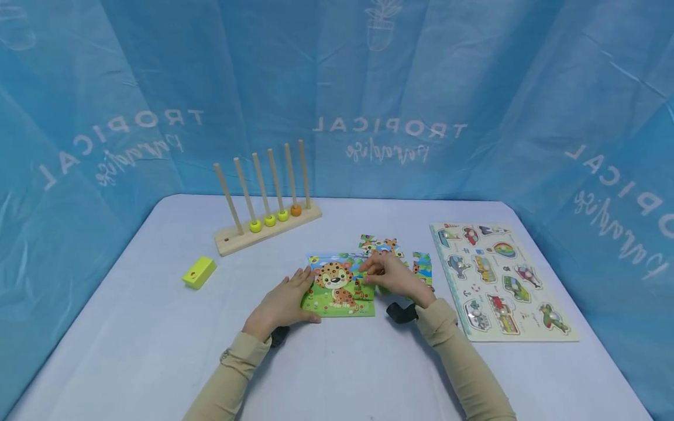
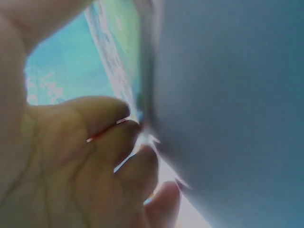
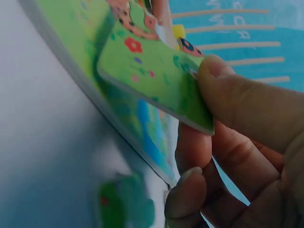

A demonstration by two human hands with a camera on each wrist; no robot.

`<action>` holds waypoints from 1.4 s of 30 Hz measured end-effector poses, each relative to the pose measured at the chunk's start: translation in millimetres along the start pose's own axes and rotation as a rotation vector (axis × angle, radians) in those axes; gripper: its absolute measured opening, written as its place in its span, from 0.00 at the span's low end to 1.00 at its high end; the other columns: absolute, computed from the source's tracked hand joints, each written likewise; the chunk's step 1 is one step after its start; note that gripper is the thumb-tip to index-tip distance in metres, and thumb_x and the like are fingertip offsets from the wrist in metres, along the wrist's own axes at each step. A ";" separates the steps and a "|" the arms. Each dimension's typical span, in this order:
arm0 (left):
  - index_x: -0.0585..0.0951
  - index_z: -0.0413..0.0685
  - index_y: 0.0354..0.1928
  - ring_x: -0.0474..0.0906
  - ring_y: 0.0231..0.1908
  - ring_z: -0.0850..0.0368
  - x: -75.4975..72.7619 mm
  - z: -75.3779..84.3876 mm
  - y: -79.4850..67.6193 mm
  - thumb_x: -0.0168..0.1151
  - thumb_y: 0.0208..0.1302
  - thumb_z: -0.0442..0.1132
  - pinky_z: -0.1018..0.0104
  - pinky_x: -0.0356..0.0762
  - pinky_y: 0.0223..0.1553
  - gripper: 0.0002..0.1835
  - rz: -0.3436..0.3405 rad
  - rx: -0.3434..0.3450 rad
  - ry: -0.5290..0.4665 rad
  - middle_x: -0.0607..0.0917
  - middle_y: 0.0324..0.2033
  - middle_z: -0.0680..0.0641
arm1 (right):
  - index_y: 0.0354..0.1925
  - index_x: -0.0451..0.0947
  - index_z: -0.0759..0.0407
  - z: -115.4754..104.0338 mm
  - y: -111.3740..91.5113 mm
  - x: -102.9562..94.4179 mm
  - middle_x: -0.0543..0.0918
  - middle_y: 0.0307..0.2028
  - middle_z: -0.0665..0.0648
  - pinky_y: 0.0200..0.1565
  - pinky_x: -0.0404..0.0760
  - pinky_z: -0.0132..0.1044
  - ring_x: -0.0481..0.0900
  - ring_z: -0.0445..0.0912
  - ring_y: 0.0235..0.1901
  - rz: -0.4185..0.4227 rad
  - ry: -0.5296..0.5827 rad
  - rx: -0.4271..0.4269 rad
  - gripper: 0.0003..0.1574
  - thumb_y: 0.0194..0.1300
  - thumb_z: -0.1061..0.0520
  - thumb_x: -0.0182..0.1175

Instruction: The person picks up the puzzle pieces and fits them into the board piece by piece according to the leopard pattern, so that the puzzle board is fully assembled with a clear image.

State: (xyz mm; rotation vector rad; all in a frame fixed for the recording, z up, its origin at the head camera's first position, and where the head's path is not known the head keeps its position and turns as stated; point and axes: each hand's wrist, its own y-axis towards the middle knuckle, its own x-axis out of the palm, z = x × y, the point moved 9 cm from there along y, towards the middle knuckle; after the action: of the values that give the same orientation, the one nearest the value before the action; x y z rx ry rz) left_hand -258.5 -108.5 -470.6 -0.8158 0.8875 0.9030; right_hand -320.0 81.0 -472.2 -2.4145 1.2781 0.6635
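Note:
A leopard picture puzzle board (image 1: 322,305) lies flat in the middle of the table. My left hand (image 1: 284,301) rests at its left edge, fingers spread over the side and thumb along the near left corner. Over the board's right part, my right hand (image 1: 395,278) pinches a puzzle piece (image 3: 152,78) between thumb and fingers. This piece is green with a red flower and part of the spotted animal; in the right wrist view it is tilted above the board. Several loose puzzle pieces (image 1: 422,264) lie just right of and behind the board, partly hidden by my right hand.
At the back left stands a wooden peg rack (image 1: 268,229) with several upright rods and a few yellow and orange beads. A yellow block (image 1: 199,272) lies left of it. A vehicle peg puzzle board (image 1: 500,280) lies on the right. Blue curtain (image 1: 337,88) surrounds the table.

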 end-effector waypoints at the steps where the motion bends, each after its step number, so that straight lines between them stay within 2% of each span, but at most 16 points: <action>1: 0.54 0.39 0.75 0.46 0.76 0.42 -0.6 -0.2 0.1 0.71 0.53 0.57 0.45 0.49 0.75 0.55 -0.003 0.000 -0.002 0.52 0.76 0.40 | 0.46 0.80 0.59 -0.1 0.7 1.8 0.85 0.33 0.55 0.34 0.79 0.36 0.81 0.43 0.32 0.004 -0.006 0.004 0.13 0.62 0.59 0.65; 8: 0.56 0.36 0.73 0.47 0.75 0.41 1.7 -0.4 2.8 0.70 0.52 0.58 0.45 0.50 0.75 0.54 -0.012 -0.004 -0.004 0.51 0.75 0.39 | 0.43 0.82 0.54 -0.4 -1.8 18.6 0.84 0.32 0.52 0.36 0.80 0.38 0.79 0.42 0.31 -0.049 -0.061 0.013 0.09 0.63 0.56 0.65; 10: 0.56 0.36 0.73 0.47 0.75 0.41 3.1 -0.5 3.3 0.70 0.52 0.58 0.45 0.50 0.75 0.54 -0.012 -0.004 0.000 0.51 0.75 0.39 | 0.44 0.82 0.54 -1.7 -3.6 20.5 0.82 0.35 0.51 0.37 0.78 0.38 0.77 0.42 0.33 -0.040 -0.094 0.007 0.10 0.62 0.56 0.65; 15: 0.56 0.36 0.73 0.47 0.75 0.41 5.2 -0.7 3.4 0.70 0.52 0.58 0.45 0.50 0.75 0.54 -0.010 -0.003 -0.006 0.52 0.75 0.39 | 0.47 0.82 0.53 -2.2 -7.0 23.0 0.75 0.42 0.54 0.41 0.74 0.38 0.71 0.44 0.39 -0.020 -0.177 0.016 0.16 0.60 0.57 0.68; 19: 0.57 0.35 0.73 0.48 0.75 0.40 6.3 0.9 0.1 0.71 0.52 0.58 0.44 0.51 0.75 0.54 -0.020 -0.001 -0.010 0.53 0.75 0.38 | 0.53 0.80 0.52 -0.9 -10.5 26.2 0.75 0.45 0.54 0.44 0.76 0.41 0.72 0.45 0.43 -0.023 -0.215 -0.007 0.23 0.58 0.56 0.69; 21: 0.57 0.35 0.72 0.49 0.75 0.39 6.1 1.8 -1.1 0.71 0.52 0.57 0.44 0.51 0.75 0.54 -0.021 -0.001 -0.010 0.53 0.75 0.37 | 0.55 0.78 0.51 0.7 -12.2 23.6 0.76 0.44 0.54 0.43 0.77 0.40 0.73 0.45 0.42 -0.020 -0.209 -0.022 0.25 0.59 0.56 0.69; 23: 0.57 0.34 0.72 0.49 0.75 0.39 5.3 2.7 -0.4 0.71 0.52 0.57 0.44 0.51 0.75 0.54 -0.019 0.002 -0.005 0.53 0.75 0.37 | 0.55 0.78 0.53 4.6 -13.5 12.3 0.78 0.43 0.54 0.42 0.79 0.39 0.75 0.45 0.40 0.017 -0.180 -0.019 0.24 0.60 0.56 0.68; 25: 0.58 0.34 0.72 0.49 0.75 0.39 4.4 3.8 1.3 0.71 0.52 0.57 0.44 0.51 0.75 0.54 -0.014 0.005 -0.005 0.53 0.75 0.37 | 0.55 0.78 0.55 10.8 -16.5 -7.9 0.79 0.43 0.56 0.43 0.80 0.40 0.76 0.47 0.41 0.087 -0.152 0.003 0.21 0.62 0.57 0.66; 29: 0.58 0.34 0.72 0.49 0.75 0.39 3.8 5.5 3.7 0.71 0.52 0.57 0.44 0.51 0.75 0.53 -0.012 0.011 -0.006 0.53 0.75 0.37 | 0.56 0.77 0.61 27.5 -34.6 -60.9 0.79 0.51 0.64 0.51 0.80 0.49 0.77 0.58 0.50 0.265 -0.180 0.064 0.21 0.65 0.60 0.62; 31: 0.58 0.34 0.72 0.49 0.75 0.39 4.1 5.4 3.6 0.71 0.52 0.57 0.43 0.51 0.74 0.53 -0.017 0.010 -0.010 0.53 0.75 0.37 | 0.58 0.75 0.65 37.4 -46.9 -82.7 0.76 0.55 0.69 0.53 0.78 0.53 0.74 0.63 0.54 0.312 -0.223 0.106 0.24 0.64 0.61 0.62; 33: 0.58 0.33 0.72 0.49 0.75 0.38 3.6 5.3 2.6 0.71 0.52 0.57 0.43 0.51 0.74 0.54 -0.020 0.010 -0.015 0.53 0.75 0.36 | 0.59 0.73 0.67 48.8 -57.4 -96.7 0.75 0.56 0.72 0.52 0.78 0.55 0.73 0.66 0.55 0.311 -0.235 0.160 0.26 0.63 0.62 0.63; 36: 0.57 0.34 0.72 0.48 0.75 0.38 3.9 3.4 0.6 0.71 0.52 0.57 0.42 0.51 0.74 0.54 -0.023 0.005 -0.012 0.52 0.75 0.36 | 0.58 0.73 0.68 63.4 -66.0 -103.6 0.76 0.55 0.71 0.49 0.79 0.52 0.74 0.64 0.53 0.251 -0.223 0.238 0.28 0.61 0.61 0.66; 38: 0.57 0.34 0.72 0.48 0.74 0.38 3.4 2.0 -0.4 0.71 0.52 0.56 0.42 0.51 0.74 0.54 -0.019 0.001 -0.008 0.52 0.75 0.36 | 0.56 0.74 0.67 67.2 -66.7 -102.3 0.78 0.52 0.69 0.48 0.79 0.50 0.76 0.61 0.50 0.209 -0.217 0.259 0.28 0.59 0.60 0.68; 42: 0.57 0.33 0.72 0.49 0.74 0.37 2.1 2.9 1.0 0.71 0.52 0.56 0.42 0.51 0.74 0.54 0.000 0.014 -0.008 0.53 0.75 0.36 | 0.52 0.77 0.67 61.5 -62.4 -97.7 0.80 0.44 0.66 0.43 0.79 0.46 0.77 0.54 0.42 0.167 -0.253 0.229 0.24 0.57 0.61 0.69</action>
State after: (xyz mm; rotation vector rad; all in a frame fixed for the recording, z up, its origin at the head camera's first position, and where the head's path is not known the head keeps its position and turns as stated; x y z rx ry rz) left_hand -257.8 -105.0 -471.5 -0.7996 0.8865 0.8982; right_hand -330.8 211.7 -466.4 -1.9873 1.3750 0.7926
